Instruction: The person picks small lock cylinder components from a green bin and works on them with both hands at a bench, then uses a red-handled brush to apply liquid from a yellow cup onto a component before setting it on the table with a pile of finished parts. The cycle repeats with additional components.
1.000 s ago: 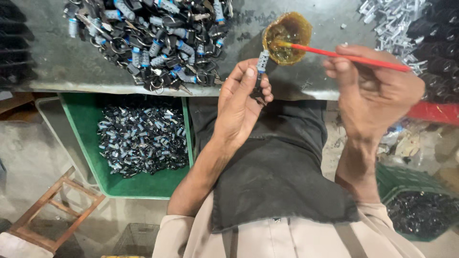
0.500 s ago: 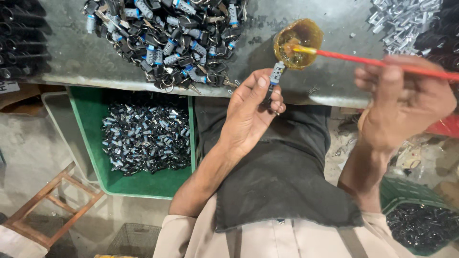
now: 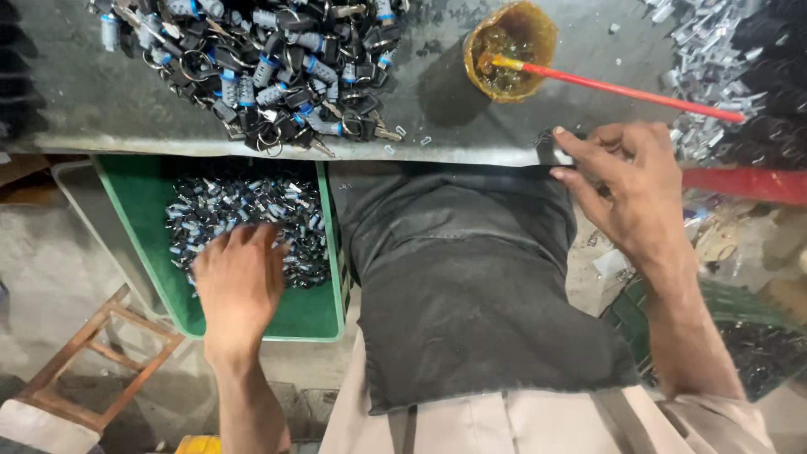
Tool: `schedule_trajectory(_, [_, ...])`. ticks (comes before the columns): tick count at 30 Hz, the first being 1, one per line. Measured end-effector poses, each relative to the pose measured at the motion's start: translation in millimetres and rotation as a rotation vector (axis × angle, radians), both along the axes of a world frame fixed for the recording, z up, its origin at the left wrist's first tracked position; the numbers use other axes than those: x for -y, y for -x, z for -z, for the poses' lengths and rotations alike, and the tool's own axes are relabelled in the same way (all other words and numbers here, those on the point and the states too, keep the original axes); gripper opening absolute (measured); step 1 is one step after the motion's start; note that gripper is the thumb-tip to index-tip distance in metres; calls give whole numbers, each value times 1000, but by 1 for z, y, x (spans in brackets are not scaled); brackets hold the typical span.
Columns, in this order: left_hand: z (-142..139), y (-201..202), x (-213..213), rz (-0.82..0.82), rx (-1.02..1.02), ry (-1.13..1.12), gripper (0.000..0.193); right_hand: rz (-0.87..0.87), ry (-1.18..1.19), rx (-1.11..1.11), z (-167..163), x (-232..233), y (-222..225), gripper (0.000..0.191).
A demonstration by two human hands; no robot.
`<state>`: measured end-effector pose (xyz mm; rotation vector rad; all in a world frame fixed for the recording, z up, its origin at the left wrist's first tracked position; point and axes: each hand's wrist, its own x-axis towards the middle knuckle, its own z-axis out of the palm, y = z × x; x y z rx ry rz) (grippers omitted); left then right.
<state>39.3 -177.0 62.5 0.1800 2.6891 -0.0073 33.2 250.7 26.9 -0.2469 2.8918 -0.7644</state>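
A grey metal bench [image 3: 101, 101] carries a heap of keyed locks [image 3: 269, 67], an amber pot [image 3: 508, 50] and silver parts [image 3: 706, 59].

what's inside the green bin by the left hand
The green bin holds a heap of small dark and silver metal parts. The left hand lies over the pile's near edge, hiding what is under the palm. Bare green floor shows around the heap.

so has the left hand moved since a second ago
Yes. The left hand has dropped away from the table edge by the yellow cup, down over the green bin of small parts.
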Motion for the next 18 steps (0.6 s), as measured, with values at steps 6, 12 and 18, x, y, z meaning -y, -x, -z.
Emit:
schedule_trajectory(6, [16,45,-68,-54,-336,-445,31,-41,-99,-57,18,-6,-11,36])
schedule_trajectory(12, [43,64,-91,6,-327,-415,25,32,-86,-80,23,-8,-20,18])
schedule_trajectory(18, [46,54,-82,-53,-375,-467,29,172,167,-59,23,-1,-30,13])
